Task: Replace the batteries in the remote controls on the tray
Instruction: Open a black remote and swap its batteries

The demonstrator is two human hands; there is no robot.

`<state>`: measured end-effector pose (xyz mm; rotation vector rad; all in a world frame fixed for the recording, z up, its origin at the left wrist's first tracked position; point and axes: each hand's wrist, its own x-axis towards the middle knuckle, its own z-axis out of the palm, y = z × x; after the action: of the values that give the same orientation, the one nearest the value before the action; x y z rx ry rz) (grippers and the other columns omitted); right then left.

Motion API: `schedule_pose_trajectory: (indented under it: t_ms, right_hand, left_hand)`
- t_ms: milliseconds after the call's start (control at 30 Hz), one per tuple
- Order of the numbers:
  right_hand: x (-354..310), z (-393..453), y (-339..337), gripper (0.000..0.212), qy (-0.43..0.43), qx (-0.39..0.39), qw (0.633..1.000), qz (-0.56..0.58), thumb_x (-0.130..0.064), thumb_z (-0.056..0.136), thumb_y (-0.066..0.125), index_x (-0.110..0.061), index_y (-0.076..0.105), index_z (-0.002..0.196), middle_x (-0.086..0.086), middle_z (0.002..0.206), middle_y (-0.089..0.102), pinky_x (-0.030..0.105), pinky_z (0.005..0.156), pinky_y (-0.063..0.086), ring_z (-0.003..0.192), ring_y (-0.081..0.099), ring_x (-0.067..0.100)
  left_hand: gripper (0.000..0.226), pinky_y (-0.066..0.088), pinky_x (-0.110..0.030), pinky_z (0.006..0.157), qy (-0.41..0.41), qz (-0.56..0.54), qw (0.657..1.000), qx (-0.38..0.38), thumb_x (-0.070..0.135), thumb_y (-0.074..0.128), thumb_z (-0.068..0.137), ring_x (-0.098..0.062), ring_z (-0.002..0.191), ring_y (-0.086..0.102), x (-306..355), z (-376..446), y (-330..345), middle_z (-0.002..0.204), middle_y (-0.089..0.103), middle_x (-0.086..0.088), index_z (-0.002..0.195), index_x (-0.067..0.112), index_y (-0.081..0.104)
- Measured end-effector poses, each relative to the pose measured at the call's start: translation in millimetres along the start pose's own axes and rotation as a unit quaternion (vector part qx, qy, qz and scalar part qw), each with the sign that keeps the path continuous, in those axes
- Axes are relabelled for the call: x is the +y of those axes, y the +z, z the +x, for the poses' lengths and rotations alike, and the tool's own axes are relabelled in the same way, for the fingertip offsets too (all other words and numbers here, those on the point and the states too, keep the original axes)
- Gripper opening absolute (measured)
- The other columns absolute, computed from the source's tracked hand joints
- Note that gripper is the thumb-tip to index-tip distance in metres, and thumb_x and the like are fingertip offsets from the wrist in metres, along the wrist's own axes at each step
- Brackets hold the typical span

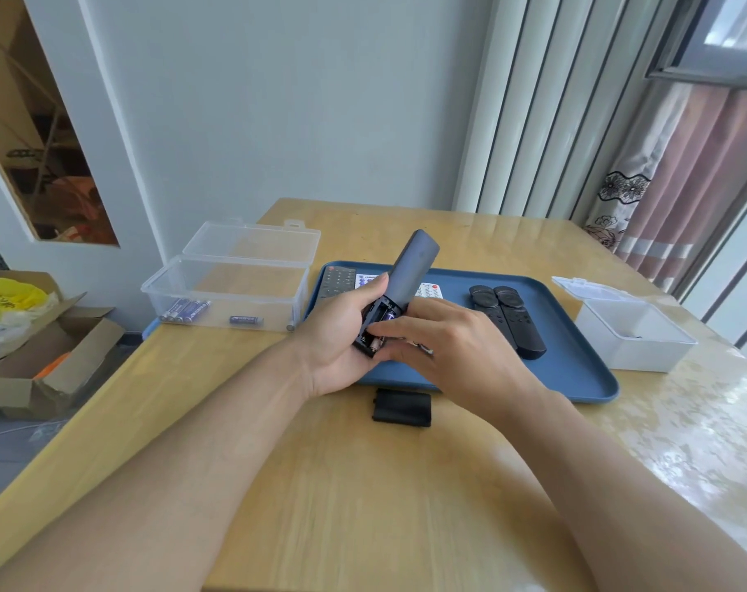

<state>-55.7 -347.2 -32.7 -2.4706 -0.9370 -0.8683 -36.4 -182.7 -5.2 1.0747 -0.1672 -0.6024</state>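
- A clear plastic box [224, 299] stands at the table's left edge with its lid hinged back — inside lie a row of purple batteries [185, 310] at the left and one more battery [246, 320] lying apart near the middle.
- The blue tray [577, 369] sits in the middle of the wooden table [320, 484]; on it lie a dark keypad remote [336, 284] at the far left, a white remote [427, 290] partly hidden behind the hands, and two black remotes [508, 320] side by side.
- A white box [632, 339] with its lid open stands just right of the tray; its contents are too dim to tell.
- The left hand [337, 343] grips a dark grey remote [406, 275], tilted up over the tray's near-left part, back facing the camera, battery bay open.
- The right hand [448, 343] has its fingers curled onto a battery [386, 318] in that bay.
- A black battery cover [401, 407] lies on the table just before the tray's near rim.
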Motion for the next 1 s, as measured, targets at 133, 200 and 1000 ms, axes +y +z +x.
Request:
schedule_pose_trajectory:
  t_ms: [133, 200, 1000]
  right_hand:
    - [0.9, 2.1, -1.8, 0.025, -0.012, 0.009, 1.0, 0.022, -0.036, 0.094, 0.062, -0.022, 0.078, 0.107, 0.001, 0.077, 0.055, 0.039, 0.053, 0.048, 0.067, 0.052, 0.02]
    - [0.6, 2.5, -2.0, 0.019, -0.037, 0.031, 0.999, 0.001, -0.031, 0.091, 0.068, -0.022, 0.08, 0.104, -0.003, 0.071, 0.04, 0.038, 0.047, 0.042, 0.062, 0.039, 0.016]
    - [36.3, 15.7, -67.9, 0.01, 0.493, -0.043, 0.707, 0.506, -0.02, 0.097, 0.065, -0.01, 0.063, 0.096, 0.002, 0.075, 0.058, 0.017, 0.047, 0.041, 0.058, 0.054, 0.012]
  left_hand:
    - [0.043, 0.044, -0.022, 0.057, 0.004, 0.004, 1.0, -0.002, 0.036, 0.039, 0.108, -0.014, 0.061, 0.06, -3.1, 4.4, -2.7, 0.081, 0.067, -0.005, 0.115, 0.006, 0.069]
    - [0.042, 0.042, -0.023, 0.059, -0.011, 0.013, 1.0, -0.006, 0.035, 0.042, 0.108, -0.011, 0.049, 0.048, -3.9, 4.5, -3.2, 0.073, 0.061, -0.002, 0.099, 0.009, 0.074]
    - [0.042, 0.058, -0.051, 0.092, 0.054, -0.11, 0.989, 0.081, 0.031, 0.045, 0.108, -0.039, 0.1, 0.071, -0.6, 6.8, -2.6, 0.095, 0.073, -0.019, 0.121, -0.005, 0.063]
